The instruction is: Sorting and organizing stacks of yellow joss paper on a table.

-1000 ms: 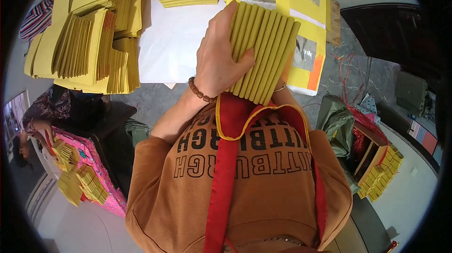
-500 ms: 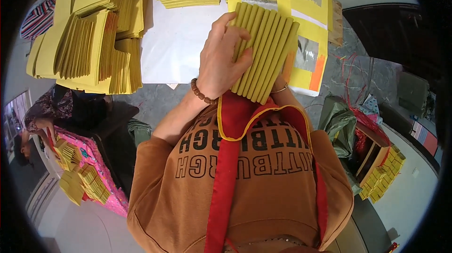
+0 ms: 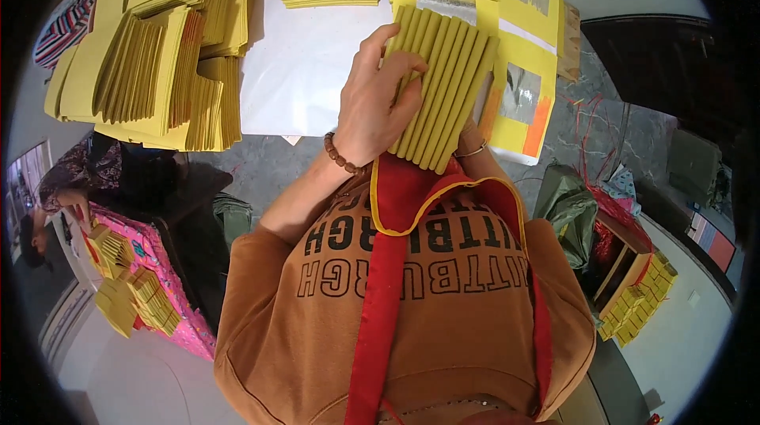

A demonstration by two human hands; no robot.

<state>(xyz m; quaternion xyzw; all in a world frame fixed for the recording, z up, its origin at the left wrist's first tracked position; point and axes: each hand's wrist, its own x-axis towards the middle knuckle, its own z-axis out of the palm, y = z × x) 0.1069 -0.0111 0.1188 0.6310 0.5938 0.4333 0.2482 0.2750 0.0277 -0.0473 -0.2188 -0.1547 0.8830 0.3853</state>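
A row of slim yellow paper rolls (image 3: 445,85), lying side by side like a fan, is held in front of my chest at the table's near edge. My left hand (image 3: 380,92), with a brown bead bracelet at the wrist, is closed on its left side, thumb and fingers curled over the top rolls. My right hand (image 3: 470,140) is mostly behind the rolls. Only its wrist, with a thin bangle, and a bit of the hand show beside their lower right edge; its fingers are hidden.
Stacks of folded yellow paper (image 3: 131,69) fill the table's left. White sheeting (image 3: 297,69) covers the middle. Yellow sheets with silver and orange patches (image 3: 518,120) lie at right. Another person's arm (image 3: 71,199) is beside a pink-covered table (image 3: 170,267). Green plastic bags (image 3: 566,207) sit at right.
The view has shifted slightly, so the table appears a little higher and farther right. My left hand keeps its grip, and the rolls stay almost in place.
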